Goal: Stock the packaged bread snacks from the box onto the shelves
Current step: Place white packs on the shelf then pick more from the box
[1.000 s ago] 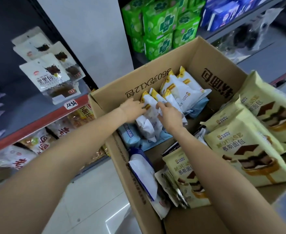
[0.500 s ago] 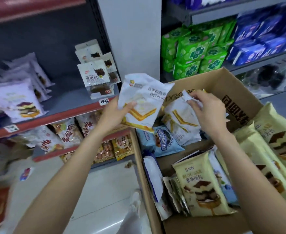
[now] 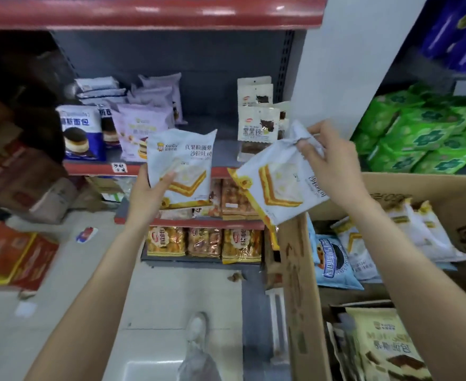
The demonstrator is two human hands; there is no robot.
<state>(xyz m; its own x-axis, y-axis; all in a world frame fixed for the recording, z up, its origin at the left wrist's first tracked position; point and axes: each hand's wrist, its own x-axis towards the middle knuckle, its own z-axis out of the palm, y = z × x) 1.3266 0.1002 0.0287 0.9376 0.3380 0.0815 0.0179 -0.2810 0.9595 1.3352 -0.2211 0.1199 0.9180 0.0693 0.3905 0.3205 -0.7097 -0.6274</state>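
My left hand (image 3: 146, 193) holds a white bread pack (image 3: 182, 163) with a yellow sandwich picture upright in front of the red-edged shelf (image 3: 94, 169). My right hand (image 3: 333, 163) grips a second white bread pack (image 3: 278, 185) by its top corner, tilted, left of the open cardboard box (image 3: 300, 298). Inside the box lie a blue snack pack (image 3: 333, 265), more white packs (image 3: 418, 229) and a cream mousse bread pack (image 3: 388, 345). On the shelf stand purple packs (image 3: 144, 125), dark blue packs (image 3: 82, 133) and white hanging packs (image 3: 256, 125).
Lower shelves hold golden pastry packs (image 3: 204, 242). Green packages (image 3: 418, 138) fill the shelf at right behind a white pillar (image 3: 344, 64). Brown and red cartons (image 3: 20, 188) crowd the floor at left. My shoe (image 3: 197, 328) shows on the pale tiled floor.
Both hands have lifted a white pack each out of the box and carried them left toward the shelf. The view has swung left, so the shelf now fills the middle.
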